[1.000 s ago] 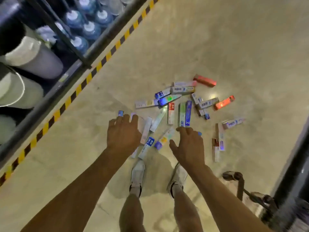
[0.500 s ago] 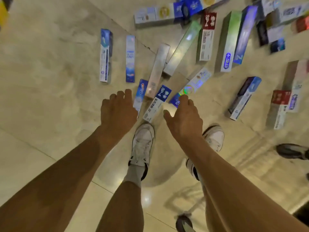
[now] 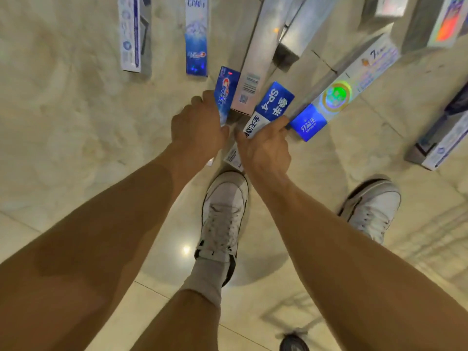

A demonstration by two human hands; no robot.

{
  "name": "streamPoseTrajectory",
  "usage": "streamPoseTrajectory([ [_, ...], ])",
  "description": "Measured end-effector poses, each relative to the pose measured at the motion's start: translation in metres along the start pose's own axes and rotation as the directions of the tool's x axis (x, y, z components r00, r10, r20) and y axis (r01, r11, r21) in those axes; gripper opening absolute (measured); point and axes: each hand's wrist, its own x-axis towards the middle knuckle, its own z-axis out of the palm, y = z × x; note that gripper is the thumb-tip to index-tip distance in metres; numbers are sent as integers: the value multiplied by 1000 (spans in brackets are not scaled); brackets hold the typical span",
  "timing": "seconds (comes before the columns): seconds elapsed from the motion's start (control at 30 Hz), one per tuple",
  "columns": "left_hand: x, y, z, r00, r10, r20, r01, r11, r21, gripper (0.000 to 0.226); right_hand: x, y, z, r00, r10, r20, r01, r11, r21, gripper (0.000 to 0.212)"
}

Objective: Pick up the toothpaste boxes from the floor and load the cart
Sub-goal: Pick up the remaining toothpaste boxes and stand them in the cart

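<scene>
Several toothpaste boxes lie scattered on the pale tiled floor in front of my feet. My left hand (image 3: 197, 125) grips a blue Crest box (image 3: 226, 90) by its near end. My right hand (image 3: 266, 145) grips the blue and white SP-4 box (image 3: 272, 106), fingers curled round its near half. Between the two lies a long white box with a barcode (image 3: 255, 69). A white box with a blue end and a shiny round seal (image 3: 347, 89) lies just right of my right hand. The cart is out of view.
Two blue and white boxes (image 3: 131, 34) (image 3: 197, 36) lie to the upper left. More boxes (image 3: 440, 143) lie at the right and top edges. My white shoes (image 3: 225, 209) (image 3: 372, 206) stand just behind the hands. A dark shoe tip (image 3: 293, 343) shows at the bottom.
I have bent much lower, so the boxes look far bigger. Both hands went from hovering open over the pile to closing on the Crest box and the SP-4 box.
</scene>
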Motion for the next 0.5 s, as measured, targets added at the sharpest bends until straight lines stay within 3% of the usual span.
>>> streamPoseTrajectory([
  [0.17, 3, 4, 4, 998, -43, 41, 45, 996, -71, 67, -1, -1, -5, 999, -35, 13, 34, 998, 53, 80],
  [0.27, -8, 9, -12, 995, -89, 53, 91, 995, -31, 72, -10, 4, -23, 994, -107, 2, 107, 992, -72, 73],
  [0.4, -40, 25, -65, 997, -72, 21, 72, 997, 7, 75, -34, 4, -79, 991, -133, -4, 133, 991, 0, 61],
  [0.5, -78, 42, -126, 999, -48, -5, 48, 998, 38, 80, -61, 2, -145, 989, -144, -20, 144, 990, 5, 63],
])
